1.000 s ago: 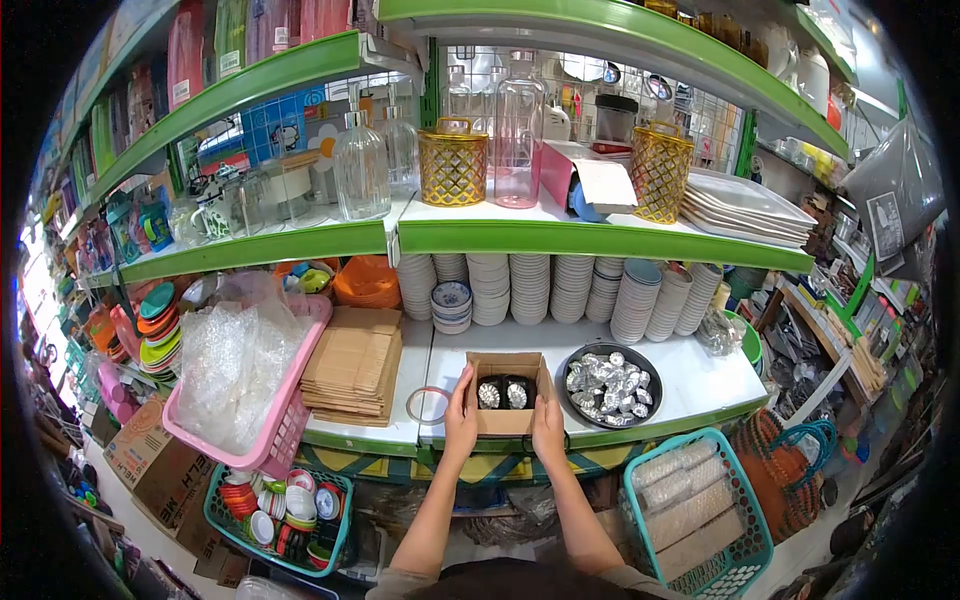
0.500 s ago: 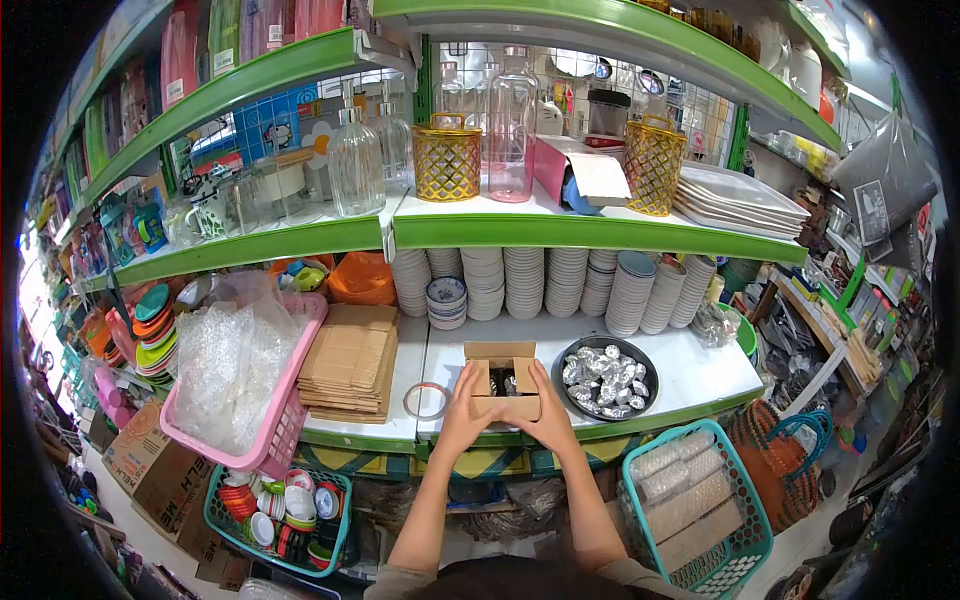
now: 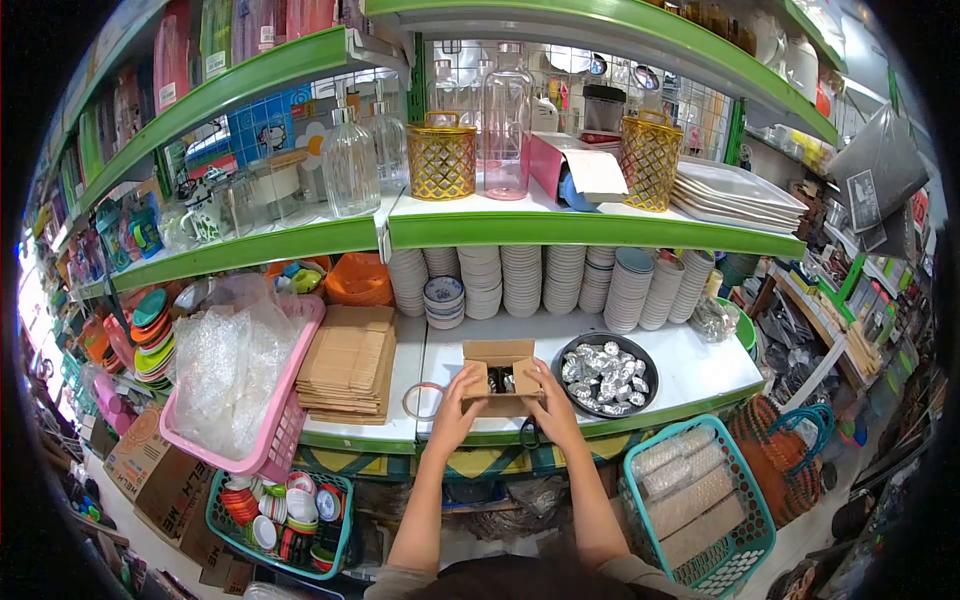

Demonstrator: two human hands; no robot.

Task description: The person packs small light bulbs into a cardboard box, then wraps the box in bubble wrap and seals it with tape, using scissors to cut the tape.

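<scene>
A small open cardboard box (image 3: 502, 405) stands between my hands at the front of the white shelf, its back flap raised. Dark and silvery things show inside it, too small to name. My left hand (image 3: 456, 407) grips the box's left side, and my right hand (image 3: 553, 408) holds the right side. Just under the box, by my right hand, is a small dark looped thing (image 3: 529, 433) that I cannot make out. Right of the box, a round black pan (image 3: 654, 385) holds many small silver fluted moulds (image 3: 606, 374). A roll of tape (image 3: 424, 400) lies left of my left hand.
Flattened cardboard boxes (image 3: 347, 362) are stacked at the left, beside a pink basket (image 3: 285, 430) of bubble wrap. Stacked white bowls (image 3: 522, 282) line the back. Teal baskets stand below on both sides, and a green-edged shelf (image 3: 600, 232) of glassware runs above.
My fingers have shifted lower and outward on the box sides, and the box front looks tipped up slightly. A dark looped thing now shows below it. The view has moved slightly.
</scene>
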